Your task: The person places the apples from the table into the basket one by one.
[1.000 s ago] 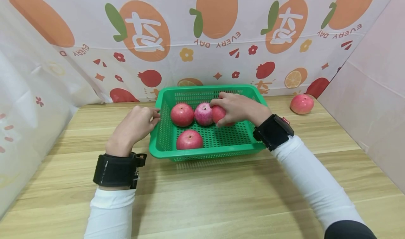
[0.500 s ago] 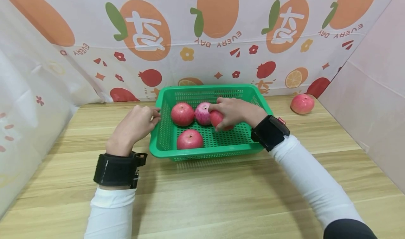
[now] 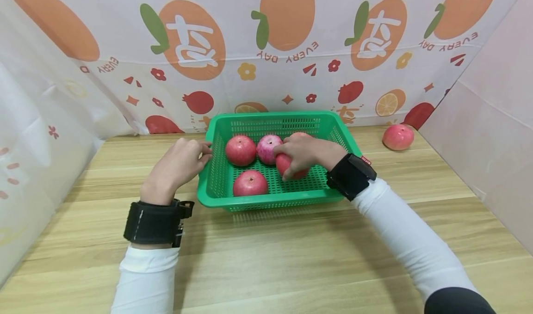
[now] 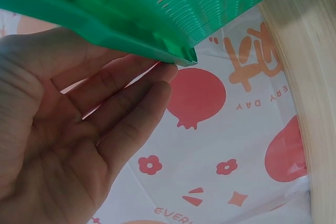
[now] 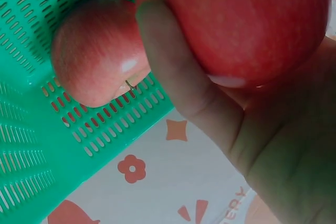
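My right hand (image 3: 306,153) grips a red apple (image 3: 284,164) inside the green plastic basket (image 3: 287,197). In the right wrist view, the thumb lies along this held apple (image 5: 252,19), close to another apple (image 5: 100,51) in the basket. A red apple (image 3: 240,150) and a pinker, streaked apple (image 3: 268,148) sit side by side to the left of that hand. Nearer the front wall is one more apple (image 3: 250,183). My left hand (image 3: 176,163) holds the basket's left rim; the left wrist view has its bent fingers (image 4: 131,114) beneath the rim (image 4: 157,51).
Another apple (image 3: 398,137) rests on the wooden table (image 3: 266,258), right of the basket near the back. A white sheet (image 3: 233,92) printed with fruit hangs directly behind the basket. Pale sheets (image 3: 491,133) also close off both sides.
My right hand has shifted slightly toward the front with its apple, and an apple behind it in the basket has come into view. The left hand has stayed in place.
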`<state>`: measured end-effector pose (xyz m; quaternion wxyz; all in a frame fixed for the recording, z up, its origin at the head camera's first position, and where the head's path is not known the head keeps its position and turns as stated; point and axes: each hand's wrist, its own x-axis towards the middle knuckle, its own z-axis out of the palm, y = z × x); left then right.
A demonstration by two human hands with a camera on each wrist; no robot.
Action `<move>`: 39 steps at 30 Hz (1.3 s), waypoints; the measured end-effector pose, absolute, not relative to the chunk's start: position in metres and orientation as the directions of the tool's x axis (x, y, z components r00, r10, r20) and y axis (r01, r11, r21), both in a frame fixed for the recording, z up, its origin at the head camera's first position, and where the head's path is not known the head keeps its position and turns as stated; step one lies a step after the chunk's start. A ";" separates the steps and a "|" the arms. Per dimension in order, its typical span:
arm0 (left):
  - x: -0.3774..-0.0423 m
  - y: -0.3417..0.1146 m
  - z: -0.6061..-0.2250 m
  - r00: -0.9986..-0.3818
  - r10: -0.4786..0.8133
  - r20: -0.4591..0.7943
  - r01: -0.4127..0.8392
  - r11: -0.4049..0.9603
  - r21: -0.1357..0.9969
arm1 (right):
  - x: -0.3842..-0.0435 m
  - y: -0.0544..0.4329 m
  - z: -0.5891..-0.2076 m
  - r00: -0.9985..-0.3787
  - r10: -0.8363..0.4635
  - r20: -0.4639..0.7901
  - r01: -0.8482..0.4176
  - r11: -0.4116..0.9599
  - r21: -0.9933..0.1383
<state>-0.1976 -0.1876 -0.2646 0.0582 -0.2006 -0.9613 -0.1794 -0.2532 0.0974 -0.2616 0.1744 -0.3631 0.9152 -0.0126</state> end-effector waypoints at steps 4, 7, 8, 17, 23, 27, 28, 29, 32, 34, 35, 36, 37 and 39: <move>-0.198 -0.188 -0.265 -0.913 0.364 0.185 0.407 0.856 0.320 | -0.253 0.095 -0.264 -0.679 -0.652 -0.339 -0.644 0.750 -0.152; -0.198 -0.188 -0.264 -0.913 0.364 0.186 0.406 0.857 0.316 | -0.252 0.093 -0.265 -0.680 -0.642 -0.355 -0.631 0.759 -0.164; -0.198 -0.188 -0.264 -0.913 0.364 0.186 0.406 0.858 0.315 | -0.253 0.092 -0.265 -0.680 -0.638 -0.362 -0.625 0.762 -0.170; -0.198 -0.188 -0.264 -0.913 0.365 0.183 0.406 0.856 0.319 | -0.253 0.083 -0.270 -0.655 -0.635 -0.410 -0.630 0.758 -0.167; -0.199 -0.187 -0.263 -0.913 0.364 0.182 0.405 0.856 0.321 | -0.252 0.081 -0.271 -0.657 -0.624 -0.424 -0.630 0.763 -0.146; -0.198 -0.187 -0.264 -0.913 0.365 0.181 0.405 0.857 0.317 | -0.250 0.080 -0.272 -0.647 -0.615 -0.451 -0.619 0.769 -0.159; -0.198 -0.187 -0.264 -0.913 0.365 0.181 0.406 0.858 0.316 | -0.250 0.080 -0.272 -0.644 -0.612 -0.459 -0.614 0.771 -0.166; -0.198 -0.187 -0.264 -0.912 0.366 0.183 0.407 0.858 0.314 | -0.250 0.080 -0.271 -0.641 -0.610 -0.466 -0.610 0.774 -0.173; -0.198 -0.188 -0.264 -0.911 0.368 0.185 0.410 0.856 0.316 | -0.249 0.079 -0.271 -0.630 -0.610 -0.481 -0.606 0.773 -0.187; -0.198 -0.188 -0.265 -0.910 0.369 0.189 0.412 0.853 0.319 | -0.248 0.079 -0.270 -0.624 -0.615 -0.482 -0.606 0.770 -0.199; -0.198 -0.188 -0.265 -0.910 0.369 0.190 0.413 0.852 0.321 | -0.248 0.079 -0.269 -0.621 -0.618 -0.481 -0.606 0.769 -0.206; -0.198 -0.188 -0.265 -0.909 0.369 0.192 0.414 0.851 0.322 | -0.247 0.080 -0.269 -0.617 -0.621 -0.483 -0.604 0.767 -0.215; -0.198 -0.188 -0.265 -0.910 0.369 0.192 0.413 0.851 0.324 | -0.247 0.080 -0.268 -0.615 -0.621 -0.485 -0.597 0.769 -0.228; -0.198 -0.189 -0.265 -0.910 0.368 0.191 0.413 0.850 0.328 | -0.247 0.081 -0.267 -0.610 -0.622 -0.491 -0.580 0.773 -0.257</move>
